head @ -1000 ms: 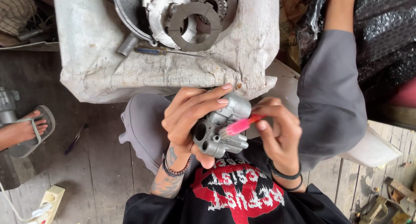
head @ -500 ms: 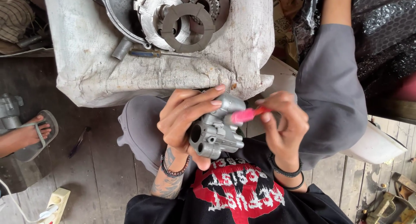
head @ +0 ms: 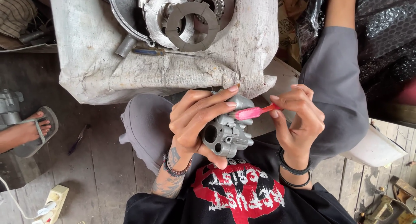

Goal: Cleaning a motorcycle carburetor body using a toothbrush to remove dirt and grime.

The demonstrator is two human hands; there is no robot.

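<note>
Head view, looking down at a seated person. The left hand curls around a grey cast-metal housing with round ports, held in the air above the lap, fingers closed over its upper side and thumb beneath. The right hand pinches a pink brush handle between thumb and fingertips, its head laid against the housing's top face. The brushing appears under way; how much of the casting remains uncleaned cannot be told. On the cloth-covered tabletop beyond lie a toothed ring plate, a metal hub and a blue-handled screwdriver. A sandalled foot rests on the floor at left.
</note>
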